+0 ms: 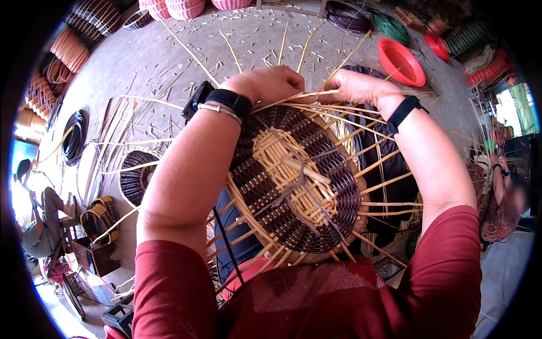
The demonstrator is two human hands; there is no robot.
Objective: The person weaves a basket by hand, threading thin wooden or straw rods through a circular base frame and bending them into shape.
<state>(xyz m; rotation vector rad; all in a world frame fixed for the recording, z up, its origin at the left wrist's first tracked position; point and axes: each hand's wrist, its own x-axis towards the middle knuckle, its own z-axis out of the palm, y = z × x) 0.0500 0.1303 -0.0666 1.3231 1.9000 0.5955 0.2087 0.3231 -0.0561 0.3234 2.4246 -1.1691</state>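
A partly woven oval basket [344, 195] rests across my lap, its dark brown weave surrounding a pale cane centre tied with grey strips. Pale cane stakes [378, 164] spread outward all around it. At its far rim, my left hand [274, 85] is closed with curled fingers on a pale cane strand [313, 95]. Just to the right, my right hand [358, 87] pinches the same strand, and the two hands almost meet. Loose strand ends trail rightward under my right wrist. The fingertips of my left hand are partly hidden.
A red plastic basin [402, 62] stands at the far right, near coiled green strands [390, 28]. Cane offcuts litter the grey floor [237, 42]. Left are a dark coil [75, 137], small dark baskets [138, 176] and stacked baskets [70, 51]. Other people sit at both sides.
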